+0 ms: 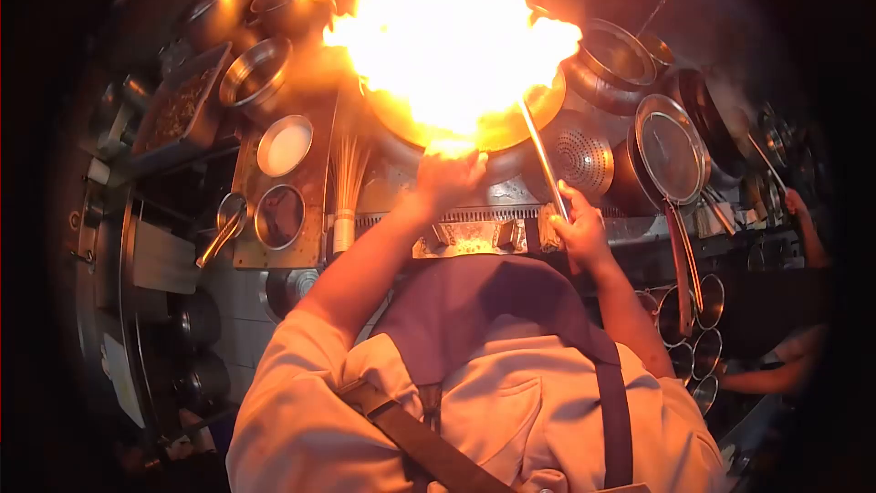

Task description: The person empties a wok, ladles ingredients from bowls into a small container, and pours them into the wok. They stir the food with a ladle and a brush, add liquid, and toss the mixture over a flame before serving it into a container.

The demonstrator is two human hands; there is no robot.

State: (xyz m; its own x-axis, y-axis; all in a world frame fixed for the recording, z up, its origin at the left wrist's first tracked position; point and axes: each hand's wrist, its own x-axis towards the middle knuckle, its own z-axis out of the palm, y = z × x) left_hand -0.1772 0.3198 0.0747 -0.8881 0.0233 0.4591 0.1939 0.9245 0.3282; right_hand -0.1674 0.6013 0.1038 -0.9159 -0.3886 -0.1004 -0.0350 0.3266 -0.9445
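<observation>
A large bright flame rises over a wok (518, 131), hiding most of the pan and whatever is in it. My left hand (449, 181) is closed at the wok's near edge, gripping it; glare blurs the exact hold. My right hand (581, 226) is wrapped round the long metal handle of a cooking utensil (544, 157). That utensil slants up into the fire, where its head cannot be seen. Just right of the wok leans a perforated strainer (584, 155).
To the left, a board (306, 254) holds a white-filled bowl (284, 146), a metal bowl (279, 217) and a bamboo brush (345, 210). A food tray (182, 105) lies beyond. On the right are a mesh sieve (672, 148) and a pot (616, 55). Another person's arm (805, 224) shows at far right.
</observation>
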